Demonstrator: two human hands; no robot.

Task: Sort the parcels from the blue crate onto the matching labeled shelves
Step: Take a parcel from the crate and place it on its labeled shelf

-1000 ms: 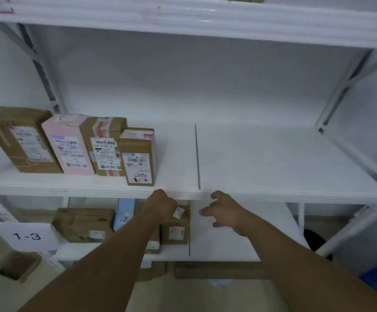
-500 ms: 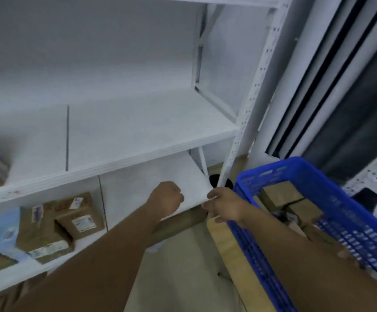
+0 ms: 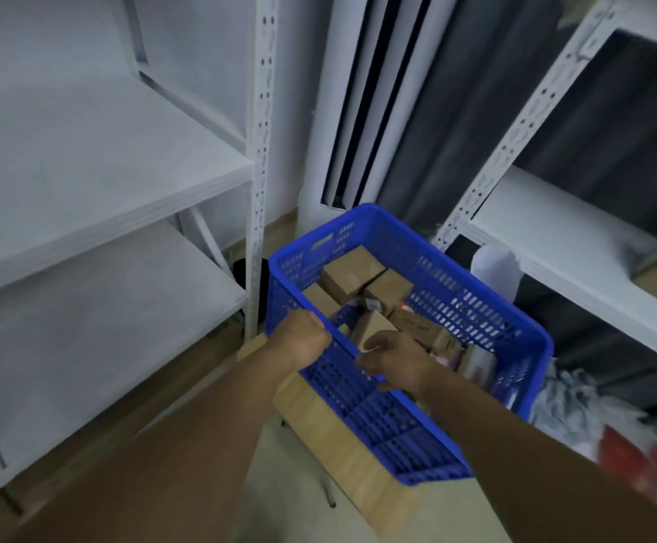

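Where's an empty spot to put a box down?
The white shelf board left of the post is bare, and so is the lower board under it. The right shelf has bare room too. The blue crate is crowded with parcels.

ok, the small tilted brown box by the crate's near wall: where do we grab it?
Probably pinch its opposite side faces near the raised corner, from above. The small brown box leans among other parcels, base buried, and the wall of the blue crate blocks a side approach.
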